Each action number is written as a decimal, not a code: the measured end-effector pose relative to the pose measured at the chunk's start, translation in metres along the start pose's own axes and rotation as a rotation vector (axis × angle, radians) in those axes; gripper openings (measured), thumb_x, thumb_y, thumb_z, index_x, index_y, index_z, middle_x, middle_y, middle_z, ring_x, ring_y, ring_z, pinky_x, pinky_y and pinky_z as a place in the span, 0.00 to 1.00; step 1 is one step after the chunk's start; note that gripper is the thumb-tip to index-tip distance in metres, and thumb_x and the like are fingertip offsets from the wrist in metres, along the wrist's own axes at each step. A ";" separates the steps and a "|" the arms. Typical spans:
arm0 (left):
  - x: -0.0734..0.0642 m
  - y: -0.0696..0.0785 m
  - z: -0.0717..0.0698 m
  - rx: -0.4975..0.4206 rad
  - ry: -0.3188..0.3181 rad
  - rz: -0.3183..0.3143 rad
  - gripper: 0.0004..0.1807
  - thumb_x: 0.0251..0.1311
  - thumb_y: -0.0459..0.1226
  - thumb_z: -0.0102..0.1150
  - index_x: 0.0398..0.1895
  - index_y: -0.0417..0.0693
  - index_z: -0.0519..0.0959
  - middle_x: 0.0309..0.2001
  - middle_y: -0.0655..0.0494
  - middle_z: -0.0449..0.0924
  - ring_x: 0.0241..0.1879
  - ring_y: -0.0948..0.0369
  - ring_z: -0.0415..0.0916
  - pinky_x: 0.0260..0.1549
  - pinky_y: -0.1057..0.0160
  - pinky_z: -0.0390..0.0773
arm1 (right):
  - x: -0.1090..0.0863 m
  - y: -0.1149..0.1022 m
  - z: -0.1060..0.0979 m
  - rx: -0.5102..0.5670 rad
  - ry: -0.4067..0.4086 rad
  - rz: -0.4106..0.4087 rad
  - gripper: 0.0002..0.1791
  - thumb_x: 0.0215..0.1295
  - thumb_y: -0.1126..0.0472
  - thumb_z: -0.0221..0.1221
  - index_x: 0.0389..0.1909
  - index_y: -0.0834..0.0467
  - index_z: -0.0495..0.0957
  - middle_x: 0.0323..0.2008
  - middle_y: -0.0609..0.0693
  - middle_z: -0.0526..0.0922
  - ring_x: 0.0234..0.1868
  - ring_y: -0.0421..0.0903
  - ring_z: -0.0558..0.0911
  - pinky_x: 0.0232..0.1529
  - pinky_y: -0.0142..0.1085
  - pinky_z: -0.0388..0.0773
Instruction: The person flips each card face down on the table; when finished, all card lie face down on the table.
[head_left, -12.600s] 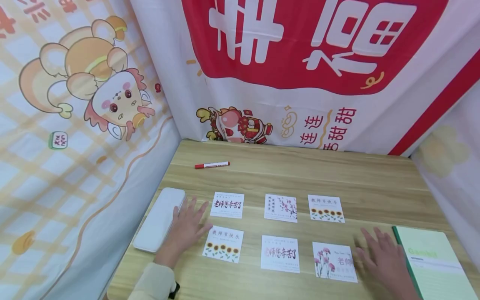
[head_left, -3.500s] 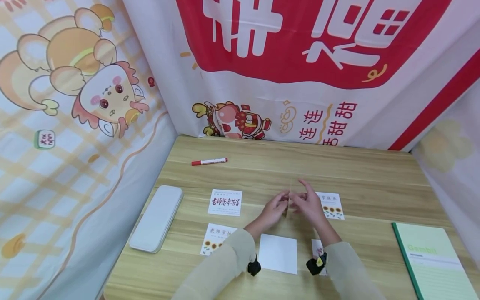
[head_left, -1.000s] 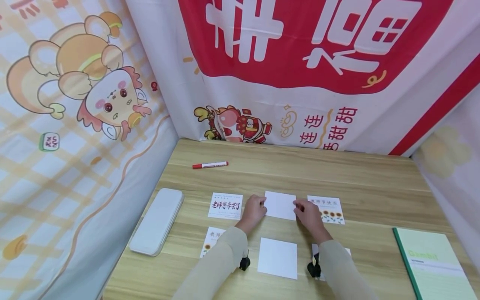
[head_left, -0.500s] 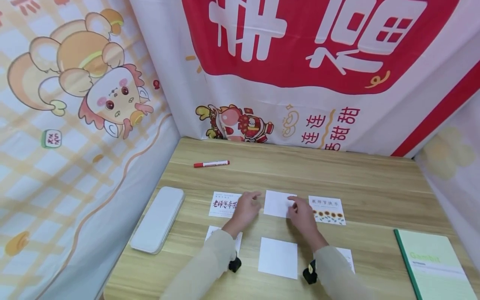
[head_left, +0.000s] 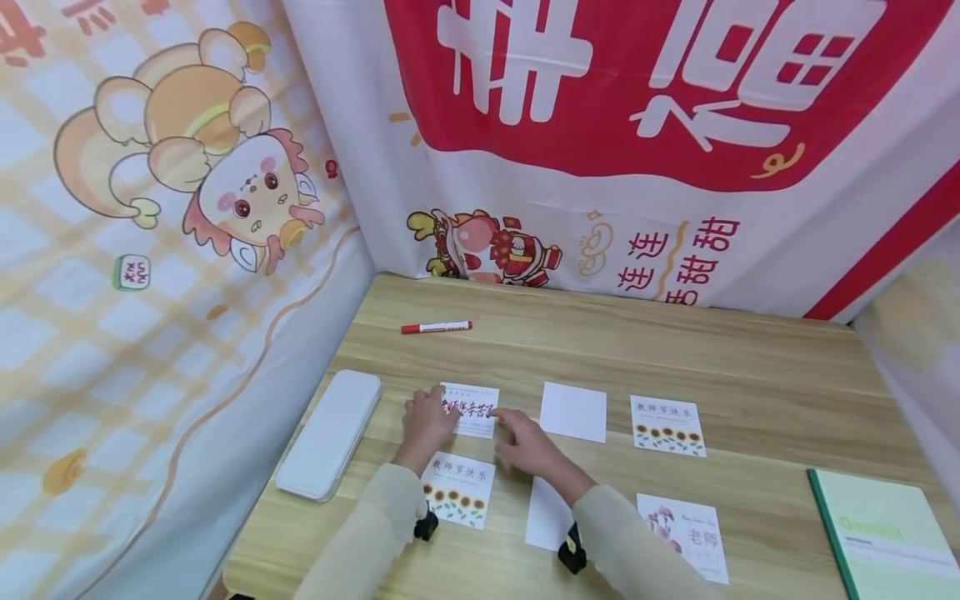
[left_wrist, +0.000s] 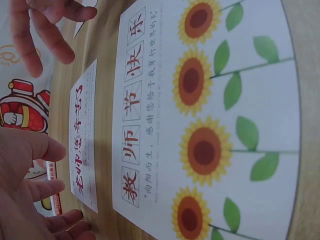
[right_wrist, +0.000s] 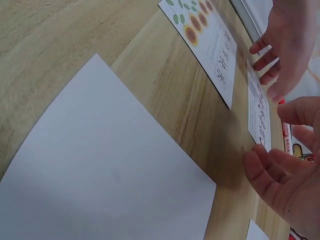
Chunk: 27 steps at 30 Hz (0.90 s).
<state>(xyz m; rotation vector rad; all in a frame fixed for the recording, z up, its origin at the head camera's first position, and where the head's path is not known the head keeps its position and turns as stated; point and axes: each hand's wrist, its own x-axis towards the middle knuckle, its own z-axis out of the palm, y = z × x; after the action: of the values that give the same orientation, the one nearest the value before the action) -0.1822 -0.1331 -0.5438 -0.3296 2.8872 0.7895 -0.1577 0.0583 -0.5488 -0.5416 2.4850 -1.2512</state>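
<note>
Cream sleeves (head_left: pixel 360 537), black wrist cameras (head_left: pixel 426 526)

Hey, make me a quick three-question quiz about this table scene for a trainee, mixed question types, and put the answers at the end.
1. How many of the six cards lie blank side up?

2. True or false: in the head view, the marker appears above all the cards.

3. Which card do the left hand and right hand flank?
A) the pink-flower card
B) the card with big red writing
C) a blank card

Key: 1. Two. 2. True. 3. B.
</note>
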 end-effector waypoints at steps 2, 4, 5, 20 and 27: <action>-0.001 0.000 0.001 -0.023 -0.006 -0.008 0.33 0.55 0.44 0.59 0.64 0.44 0.65 0.53 0.36 0.65 0.51 0.42 0.62 0.48 0.42 0.66 | 0.004 -0.001 0.005 -0.031 -0.014 0.012 0.31 0.56 0.67 0.56 0.64 0.60 0.63 0.55 0.57 0.71 0.32 0.43 0.72 0.34 0.37 0.74; -0.001 0.002 0.002 -0.057 -0.005 -0.014 0.33 0.55 0.44 0.59 0.64 0.44 0.64 0.54 0.36 0.64 0.52 0.42 0.62 0.48 0.42 0.66 | 0.006 -0.001 0.009 -0.055 -0.017 0.024 0.33 0.56 0.66 0.56 0.65 0.59 0.62 0.55 0.56 0.72 0.34 0.43 0.71 0.38 0.38 0.73; -0.001 0.003 0.003 -0.072 -0.003 -0.017 0.33 0.55 0.44 0.58 0.64 0.44 0.64 0.54 0.35 0.64 0.51 0.42 0.63 0.48 0.42 0.67 | 0.007 -0.002 0.010 -0.058 -0.015 0.029 0.33 0.55 0.66 0.56 0.65 0.59 0.62 0.55 0.55 0.72 0.36 0.43 0.71 0.40 0.38 0.73; 0.001 0.026 -0.007 -0.724 0.270 0.231 0.15 0.59 0.27 0.49 0.50 0.42 0.75 0.38 0.48 0.77 0.36 0.55 0.74 0.36 0.58 0.77 | 0.018 -0.005 0.002 0.658 0.035 0.360 0.34 0.67 0.53 0.49 0.71 0.55 0.48 0.54 0.62 0.70 0.39 0.59 0.75 0.32 0.48 0.78; -0.008 0.042 -0.005 -0.849 0.063 0.301 0.14 0.68 0.32 0.40 0.53 0.38 0.71 0.36 0.41 0.80 0.31 0.53 0.77 0.33 0.56 0.77 | 0.015 -0.007 -0.014 0.794 0.092 0.298 0.34 0.71 0.49 0.43 0.70 0.59 0.44 0.52 0.69 0.70 0.42 0.66 0.74 0.36 0.54 0.78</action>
<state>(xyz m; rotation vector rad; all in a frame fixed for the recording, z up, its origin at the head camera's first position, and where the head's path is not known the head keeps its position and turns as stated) -0.1848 -0.0988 -0.5177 0.0205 2.5094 2.0629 -0.1753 0.0574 -0.5364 0.0866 1.7959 -1.9658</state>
